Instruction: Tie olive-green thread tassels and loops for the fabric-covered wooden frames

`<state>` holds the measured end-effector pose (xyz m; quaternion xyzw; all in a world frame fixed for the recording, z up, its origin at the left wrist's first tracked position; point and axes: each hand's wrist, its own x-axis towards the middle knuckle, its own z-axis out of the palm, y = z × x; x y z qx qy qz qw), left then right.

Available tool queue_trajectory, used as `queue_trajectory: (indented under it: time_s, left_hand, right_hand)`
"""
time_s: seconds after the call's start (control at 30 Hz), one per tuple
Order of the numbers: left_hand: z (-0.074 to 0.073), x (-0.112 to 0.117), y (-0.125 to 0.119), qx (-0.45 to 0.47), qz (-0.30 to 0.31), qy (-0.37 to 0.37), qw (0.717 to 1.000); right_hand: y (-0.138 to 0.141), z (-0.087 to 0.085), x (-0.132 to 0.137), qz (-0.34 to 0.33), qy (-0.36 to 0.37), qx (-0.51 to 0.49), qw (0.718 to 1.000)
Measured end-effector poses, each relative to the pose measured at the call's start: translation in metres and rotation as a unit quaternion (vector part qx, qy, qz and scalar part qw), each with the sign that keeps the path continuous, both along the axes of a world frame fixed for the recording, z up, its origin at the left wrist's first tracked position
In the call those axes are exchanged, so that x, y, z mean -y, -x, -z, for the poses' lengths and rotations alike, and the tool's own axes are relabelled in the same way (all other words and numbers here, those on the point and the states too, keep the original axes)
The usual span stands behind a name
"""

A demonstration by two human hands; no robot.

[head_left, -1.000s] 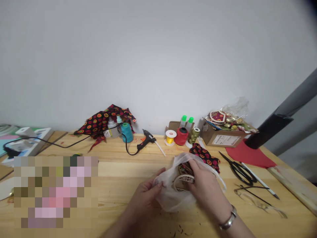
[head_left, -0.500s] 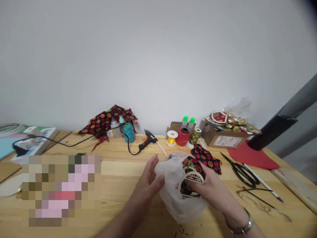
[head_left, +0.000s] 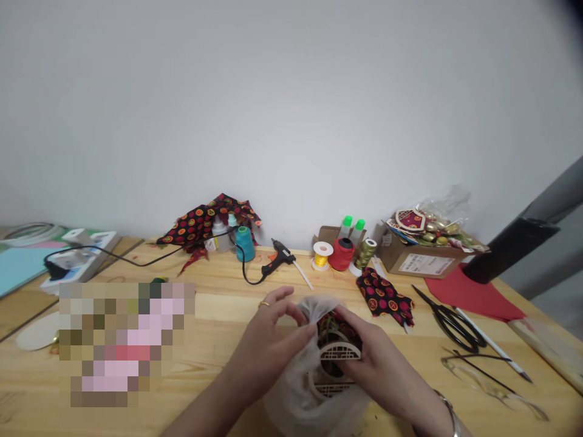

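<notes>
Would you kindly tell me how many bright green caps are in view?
2: the left cap is behind the red thread spool, and the right cap is beside it, behind the olive thread spool. Others may be hidden.

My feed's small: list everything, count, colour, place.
bag: 1, white, front
cutouts: 2+, tan, bag opening
cloths: 2, black, back
bottles: 2, pale, back left
spools: 4, teal/yellow/red/olive, back
glue gun: 1, black, back
tubes: 2, green-capped, back
boxes: 2, brown, back right
scissors: 1, black, right
pencil: 1, white, right
glasses: 1, dark, right
papers: 3+, red/blue/pink, sides
power strip: 1, white, left
coil: 1, white, left
pole: 1, black, right
table: 1, tan, underneath
blurred patch: left, unreadable
left hand: on bag
right hand: on cutouts
</notes>
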<state>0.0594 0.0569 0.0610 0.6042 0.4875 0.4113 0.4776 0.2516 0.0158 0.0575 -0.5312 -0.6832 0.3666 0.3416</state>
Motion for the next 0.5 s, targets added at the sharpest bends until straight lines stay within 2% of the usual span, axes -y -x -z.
queue_trajectory:
  time_s: [0.07,0.2,0.27,0.33,0.43,0.5]
  left_hand:
    - [0.006,-0.003,0.0,0.008,-0.012,0.016,1.0]
    - [0.017,-0.005,0.0,0.135,-0.049,0.14,0.98]
    - [0.019,-0.002,0.001,0.162,-0.05,0.153,0.974]
    - [0.018,0.003,0.001,0.194,-0.008,0.139,0.971]
    - [0.017,0.007,0.001,0.247,0.088,0.15,0.953]
    - [0.017,0.008,0.001,0.241,0.081,0.164,0.953]
  right_hand:
    - [-0.003,0.0,0.002,-0.01,0.005,-0.005,1.0]
    - [-0.016,-0.005,0.005,-0.018,0.023,-0.03,0.999]
    - [-0.023,-0.008,0.006,-0.011,0.029,-0.034,0.999]
    - [-0.026,-0.01,0.007,-0.008,0.027,-0.033,0.999]
    - [-0.026,-0.011,0.006,-0.011,0.024,-0.039,0.999]
    - [-0.024,-0.01,0.005,-0.015,0.031,-0.056,0.998]
